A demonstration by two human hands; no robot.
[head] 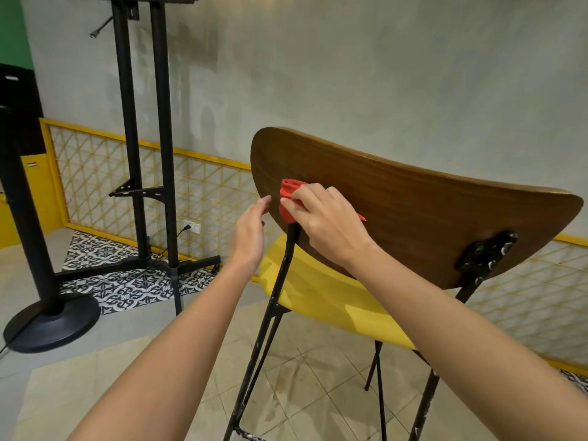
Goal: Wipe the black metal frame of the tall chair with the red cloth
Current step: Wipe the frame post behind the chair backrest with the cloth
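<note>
Red cloth (288,198) bunched at the top of the left black frame (280,281) post, right where it met the wooden backrest (413,214), pressed there by the right hand (327,221) with fingers closed over the cloth. Left hand (248,237) just left of the backrest's edge, fingers loosely curled and thumb tip touching that edge, gripping nothing. Yellow seat (324,297) below the backrest; black stand (140,138) and round-based pole (28,233) well to its left, yellow lattice (203,192) on the wall behind.
</note>
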